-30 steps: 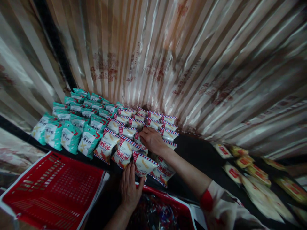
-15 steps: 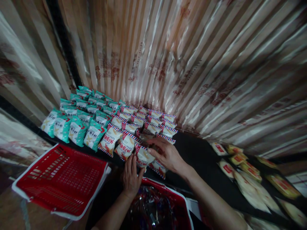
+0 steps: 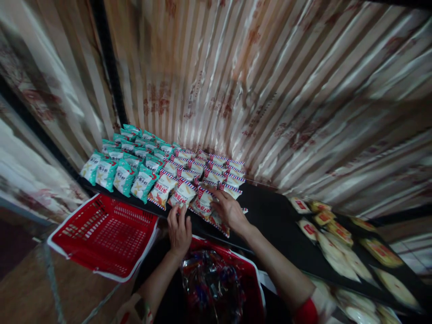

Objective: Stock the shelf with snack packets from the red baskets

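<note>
White snack bags [image 3: 182, 194] with red and blue striped edges stand in rows on a black shelf [image 3: 266, 213]. My right hand [image 3: 232, 213] is at the upper right of a front-row snack bag [image 3: 202, 203], its curled fingers and thumb around that edge. Fingers extended and slightly apart, my left hand [image 3: 179, 231] is at the lower front of the neighbouring bag, near the shelf edge; exact contact is hard to make out. Teal snack bags [image 3: 123, 177] fill the left part of the shelf.
An upright-tilted red basket [image 3: 111, 229] with a white rim is below left. Another red basket [image 3: 248, 270], holding dark shiny packages [image 3: 212, 279], lies below my hands. Flat packs [image 3: 337, 231] lie on the right. A striped plastic sheet [image 3: 216, 76] hangs behind.
The view has shifted, moving the left basket and teal bags rightward in the picture. My left hand has lowered slightly off the third front bag; my right hand stays at its top.
</note>
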`<action>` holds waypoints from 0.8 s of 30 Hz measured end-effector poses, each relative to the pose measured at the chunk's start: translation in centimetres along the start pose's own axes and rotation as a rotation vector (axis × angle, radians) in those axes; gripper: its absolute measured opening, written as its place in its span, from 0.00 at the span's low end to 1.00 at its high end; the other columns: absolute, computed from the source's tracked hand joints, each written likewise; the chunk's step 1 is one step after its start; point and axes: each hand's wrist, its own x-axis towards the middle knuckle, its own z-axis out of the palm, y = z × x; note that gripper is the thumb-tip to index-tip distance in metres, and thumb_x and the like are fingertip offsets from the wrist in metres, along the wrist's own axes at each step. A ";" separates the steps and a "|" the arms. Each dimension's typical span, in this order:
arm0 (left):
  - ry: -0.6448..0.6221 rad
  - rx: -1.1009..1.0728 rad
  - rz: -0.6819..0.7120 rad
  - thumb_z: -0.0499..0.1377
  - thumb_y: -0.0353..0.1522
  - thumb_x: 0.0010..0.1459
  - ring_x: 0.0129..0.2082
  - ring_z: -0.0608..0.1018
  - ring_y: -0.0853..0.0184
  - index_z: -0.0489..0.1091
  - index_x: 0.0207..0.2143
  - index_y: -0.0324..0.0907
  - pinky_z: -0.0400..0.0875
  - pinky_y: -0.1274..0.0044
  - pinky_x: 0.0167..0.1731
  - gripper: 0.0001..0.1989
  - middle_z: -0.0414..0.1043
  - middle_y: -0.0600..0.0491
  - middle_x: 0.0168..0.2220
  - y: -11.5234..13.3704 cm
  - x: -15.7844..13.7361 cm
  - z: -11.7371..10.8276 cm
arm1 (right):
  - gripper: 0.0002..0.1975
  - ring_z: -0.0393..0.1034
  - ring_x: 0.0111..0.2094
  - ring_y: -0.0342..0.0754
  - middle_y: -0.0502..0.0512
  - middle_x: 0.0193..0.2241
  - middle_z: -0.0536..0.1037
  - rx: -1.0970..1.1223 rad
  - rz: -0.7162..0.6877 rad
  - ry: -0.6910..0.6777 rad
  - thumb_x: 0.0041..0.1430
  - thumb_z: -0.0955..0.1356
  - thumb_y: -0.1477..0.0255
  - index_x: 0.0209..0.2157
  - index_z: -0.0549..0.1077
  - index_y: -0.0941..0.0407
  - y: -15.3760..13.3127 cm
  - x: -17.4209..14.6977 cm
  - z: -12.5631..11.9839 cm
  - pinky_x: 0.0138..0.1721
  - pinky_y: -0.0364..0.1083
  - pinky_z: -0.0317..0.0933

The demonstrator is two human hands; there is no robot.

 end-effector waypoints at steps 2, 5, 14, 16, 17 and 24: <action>-0.024 0.006 -0.041 0.50 0.32 0.62 0.56 0.62 0.55 0.60 0.56 0.37 0.65 0.64 0.49 0.20 0.57 0.38 0.55 -0.7 0.6 -0.3 | 0.21 0.67 0.47 0.49 0.58 0.46 0.71 0.010 -0.019 0.012 0.58 0.61 0.78 0.54 0.63 0.54 -0.1 0.0 0.8 0.48 0.50 0.64; -0.127 0.005 -0.025 0.51 0.34 0.61 0.57 0.61 0.55 0.59 0.56 0.39 0.65 0.63 0.50 0.21 0.55 0.39 0.56 -1.7 0.8 -0.3 | 0.20 0.66 0.48 0.49 0.59 0.46 0.71 0.002 -0.031 0.012 0.59 0.61 0.78 0.53 0.64 0.55 -0.1 0.0 1.5 0.48 0.50 0.63; -0.113 0.010 -0.007 0.51 0.32 0.61 0.56 0.62 0.55 0.58 0.57 0.40 0.66 0.62 0.50 0.21 0.56 0.40 0.54 -2.3 0.1 1.1 | 0.21 0.67 0.45 0.49 0.58 0.44 0.71 -0.023 0.000 -0.047 0.57 0.61 0.79 0.53 0.65 0.54 -0.4 0.6 1.3 0.45 0.49 0.64; -0.124 0.025 0.004 0.51 0.31 0.61 0.56 0.62 0.55 0.58 0.57 0.40 0.66 0.62 0.50 0.21 0.56 0.40 0.54 -2.2 0.1 1.1 | 0.20 0.66 0.46 0.49 0.59 0.45 0.71 -0.051 -0.019 -0.058 0.58 0.61 0.79 0.52 0.66 0.56 -0.8 0.8 1.6 0.47 0.50 0.63; -0.131 0.032 0.011 0.52 0.31 0.60 0.56 0.62 0.55 0.59 0.57 0.39 0.66 0.62 0.50 0.21 0.56 0.40 0.54 -2.2 0.1 1.1 | 0.20 0.66 0.46 0.49 0.60 0.45 0.71 -0.058 -0.027 -0.057 0.58 0.61 0.79 0.52 0.66 0.57 -1.0 0.9 1.8 0.48 0.50 0.63; -0.125 0.066 0.037 0.51 0.34 0.61 0.57 0.62 0.54 0.60 0.56 0.40 0.65 0.62 0.51 0.22 0.57 0.39 0.55 -2.0 0.1 0.9 | 0.23 0.60 0.54 0.52 0.62 0.51 0.68 -0.005 -0.089 0.053 0.58 0.62 0.78 0.56 0.62 0.55 -0.5 0.0 1.9 0.53 0.56 0.59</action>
